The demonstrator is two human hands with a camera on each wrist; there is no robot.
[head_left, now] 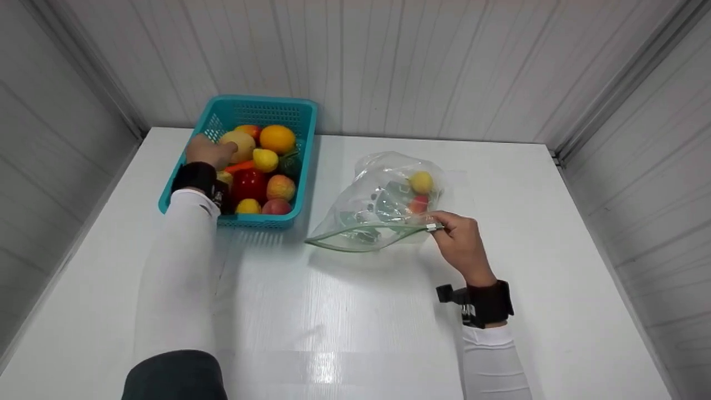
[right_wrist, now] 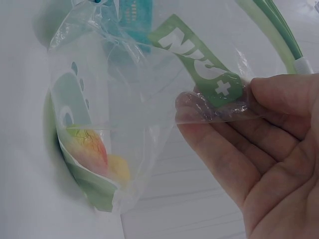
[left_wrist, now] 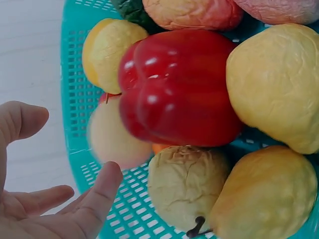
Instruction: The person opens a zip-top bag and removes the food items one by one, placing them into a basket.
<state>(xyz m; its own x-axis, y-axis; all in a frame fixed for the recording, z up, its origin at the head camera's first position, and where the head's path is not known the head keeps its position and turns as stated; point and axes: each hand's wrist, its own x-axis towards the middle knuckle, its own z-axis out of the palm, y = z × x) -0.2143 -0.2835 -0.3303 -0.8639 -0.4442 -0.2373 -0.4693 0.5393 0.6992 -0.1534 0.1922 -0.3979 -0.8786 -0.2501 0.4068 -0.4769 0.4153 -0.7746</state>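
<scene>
In the head view my left hand (head_left: 208, 151) reaches over the left side of a turquoise basket (head_left: 308, 128) of fruit and vegetables. Its fingers are spread beside a pale round fruit (left_wrist: 117, 134), thumb well apart, as the left wrist view shows. A glossy red bell pepper (left_wrist: 182, 87) lies close to that fruit. With thumb and fingers my right hand (head_left: 460, 241) pinches the zip edge of a clear plastic zip bag (head_left: 355, 200) at its slider end. Inside the bag are a yellow fruit (head_left: 421, 182) and a red-and-yellow fruit (right_wrist: 88, 149).
Also in the basket are an orange (head_left: 278, 139), a lemon (head_left: 265, 160), a dark green vegetable (head_left: 290, 165) and several other fruits. Basket and bag stand on a white table (head_left: 344, 311), with panelled walls (head_left: 366, 66) behind and at both sides.
</scene>
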